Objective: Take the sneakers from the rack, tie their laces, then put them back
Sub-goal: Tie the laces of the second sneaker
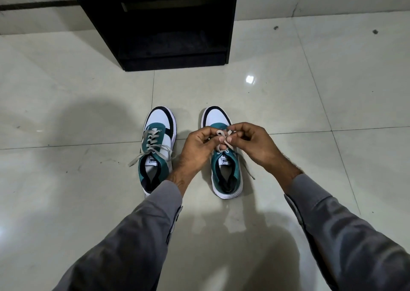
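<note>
Glossy pale tile floor [288, 104] is spreading wide on every side of the two sneakers, with bare room to the left, to the right and toward the camera. Farther off, a black rack [159, 24] is standing against the wall, its lower front edge well apart from the shoe toes, a strip of open floor lying between them.

Both sneakers are sitting side by side on the floor, toes pointing at the rack, apart from each other. On the left sneaker [158, 146] the grey laces are lying loose, their ends trailing over both sides. Over the right sneaker [224, 170] both hands are meeting above the tongue.

Reaching in from a grey sleeve, the left hand [197, 146] is curling its fingers and pinching a loop of the right sneaker's lace [221, 138] between thumb and forefinger. Opposite it, the right hand [255, 144] is bending at the wrist, fingers folded, pinching the same lace from the other side. One lace end is hanging down the shoe's right side to the floor.
</note>
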